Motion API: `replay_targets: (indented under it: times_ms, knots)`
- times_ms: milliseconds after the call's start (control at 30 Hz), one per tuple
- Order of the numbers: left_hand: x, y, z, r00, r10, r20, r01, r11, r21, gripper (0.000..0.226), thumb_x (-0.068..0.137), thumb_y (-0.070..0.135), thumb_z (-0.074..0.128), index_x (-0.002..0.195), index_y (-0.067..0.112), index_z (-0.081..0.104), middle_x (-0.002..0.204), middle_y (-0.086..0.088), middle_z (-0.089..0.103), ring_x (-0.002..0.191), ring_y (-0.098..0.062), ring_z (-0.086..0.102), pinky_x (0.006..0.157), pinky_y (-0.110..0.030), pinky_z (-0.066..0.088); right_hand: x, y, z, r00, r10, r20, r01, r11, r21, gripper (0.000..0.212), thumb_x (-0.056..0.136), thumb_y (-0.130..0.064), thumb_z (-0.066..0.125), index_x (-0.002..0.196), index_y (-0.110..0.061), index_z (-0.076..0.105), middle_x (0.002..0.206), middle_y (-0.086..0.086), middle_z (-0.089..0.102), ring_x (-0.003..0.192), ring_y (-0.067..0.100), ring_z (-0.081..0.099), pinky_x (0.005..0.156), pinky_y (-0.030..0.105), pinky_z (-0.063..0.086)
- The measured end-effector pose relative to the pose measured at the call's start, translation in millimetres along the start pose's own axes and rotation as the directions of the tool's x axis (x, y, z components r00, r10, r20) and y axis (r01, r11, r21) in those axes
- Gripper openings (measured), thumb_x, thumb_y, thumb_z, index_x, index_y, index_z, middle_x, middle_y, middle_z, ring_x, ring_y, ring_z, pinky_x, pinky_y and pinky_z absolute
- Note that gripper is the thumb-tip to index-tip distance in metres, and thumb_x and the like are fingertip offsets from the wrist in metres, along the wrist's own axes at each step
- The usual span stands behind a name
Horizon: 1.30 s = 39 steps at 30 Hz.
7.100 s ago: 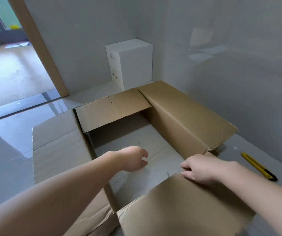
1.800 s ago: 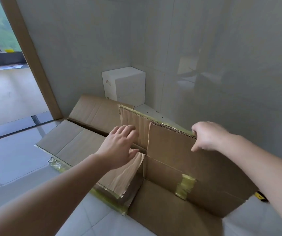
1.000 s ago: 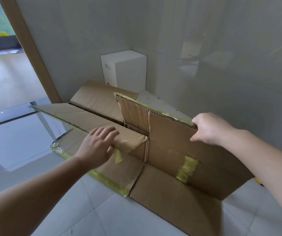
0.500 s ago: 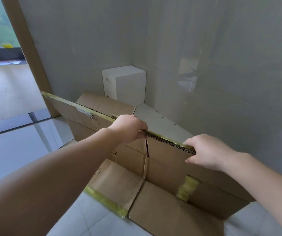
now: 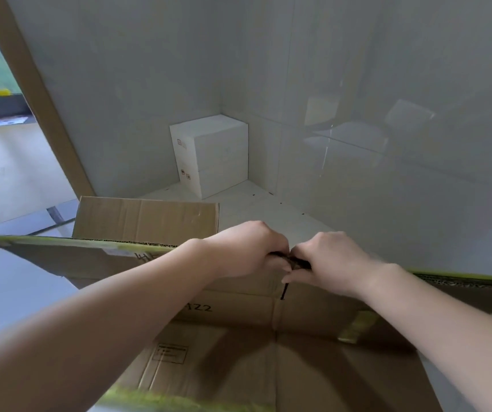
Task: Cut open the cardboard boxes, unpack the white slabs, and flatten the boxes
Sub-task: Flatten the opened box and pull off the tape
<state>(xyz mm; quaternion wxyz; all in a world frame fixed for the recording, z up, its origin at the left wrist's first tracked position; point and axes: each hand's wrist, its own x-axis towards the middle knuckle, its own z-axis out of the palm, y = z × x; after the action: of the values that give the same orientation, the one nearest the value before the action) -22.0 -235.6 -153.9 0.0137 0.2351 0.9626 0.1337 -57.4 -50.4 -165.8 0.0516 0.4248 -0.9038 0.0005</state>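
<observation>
1. Glossy grey wall tiles (image 5: 358, 84) meet in a corner at the back, above a pale tiled floor (image 5: 9, 281) that reflects the light.
2. At the far left, a brown door frame (image 5: 39, 93) slants up the picture, with another room and a window beyond it.
3. White slabs (image 5: 212, 156) stand stacked as a block in the corner, touching both walls; small labels show on the left face.
4. A large cardboard box (image 5: 239, 337), opened out, fills the lower half of the view. One panel stands upright across the middle, and a wider panel spreads from its base towards the person.
5. Yellow-green tape runs along the upright panel's top edge, and a strip of tape (image 5: 358, 325) sits on the right part of the panel.
6. A short slit runs down from the top edge where two sections of the upright panel meet, just below the hands.
7. The left hand (image 5: 247, 248) grips the top edge on the left side of the slit, its fingers curled over the cardboard.
8. The right hand (image 5: 325, 260) grips the same edge on the right side of the slit, fingers likewise clenched round it; the two hands touch or nearly touch.
9. Behind the upright panel, another cardboard flap (image 5: 146, 218) lies flat on the floor, between the hands and the white slabs.
10. Printed marks and a small outlined label show on the cardboard below the left forearm.
</observation>
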Motion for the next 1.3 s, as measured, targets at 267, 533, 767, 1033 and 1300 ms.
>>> replay_targets:
  times_ms: [267, 533, 767, 1033, 1300]
  knots:
    - [13, -45, -23, 0.98, -0.186, -0.065, 0.189, 0.981, 0.049, 0.063, 0.079, 0.078, 0.028, 0.112, 0.034, 0.058, 0.111, 0.011, 0.065, 0.096, -0.011, 0.06, 0.082, -0.033, 0.05, 5, 0, 1, 0.999, -0.054, -0.003, 0.053, 0.998, -0.045, 0.051, 0.093, -0.062, 0.033, 0.073, -0.023, 0.057, 0.061, -0.009, 0.049, 0.055, 0.01, 0.044, 0.065, 0.031, 0.048]
    - [23, -166, -14, 0.806, -0.588, 0.064, 0.553, 0.788, 0.271, 0.074, 0.09, 0.069, 0.023, 0.144, 0.019, 0.03, 0.152, -0.004, 0.031, 0.142, -0.022, 0.021, 0.112, -0.044, 0.016, 5, -1, -2, 0.982, -0.183, 0.057, 0.188, 0.975, -0.114, 0.052, 0.097, -0.056, 0.032, 0.061, -0.019, 0.035, 0.051, -0.006, 0.032, 0.049, 0.019, 0.035, 0.053, 0.03, 0.029]
    - [24, -192, 7, 0.774, -0.631, 0.053, 0.617, 0.77, 0.16, 0.075, 0.083, 0.078, 0.023, 0.137, 0.028, 0.038, 0.138, -0.004, 0.049, 0.127, -0.029, 0.042, 0.103, -0.044, 0.027, 3, -1, -1, 0.979, -0.19, 0.07, 0.199, 0.97, -0.138, 0.05, 0.098, -0.053, 0.034, 0.064, -0.018, 0.041, 0.055, -0.002, 0.039, 0.054, 0.024, 0.038, 0.053, 0.03, 0.027]
    - [18, -172, -19, 0.836, -0.546, -0.057, 0.549, 0.827, 0.123, 0.036, 0.089, 0.06, 0.044, 0.083, 0.025, 0.051, 0.09, -0.002, 0.059, 0.076, -0.02, 0.052, 0.061, -0.03, 0.039, 13, 9, -2, 0.994, -0.076, 0.083, 0.086, 0.989, -0.12, 0.052, 0.097, -0.057, 0.033, 0.063, -0.018, 0.038, 0.053, -0.006, 0.034, 0.057, 0.02, 0.04, 0.057, 0.032, 0.037]
    - [-29, -115, -36, 0.913, -0.366, 0.179, 0.391, 0.91, -0.135, 0.07, 0.057, 0.095, 0.035, 0.099, 0.045, 0.059, 0.089, 0.023, 0.063, 0.082, 0.0, 0.059, 0.073, -0.025, 0.047, 30, 18, 0, 0.997, 0.02, 0.075, -0.021, 1.0, 0.02, 0.055, 0.092, -0.058, 0.045, 0.054, -0.02, 0.032, 0.051, -0.006, 0.036, 0.047, 0.008, 0.031, 0.052, 0.032, 0.03]
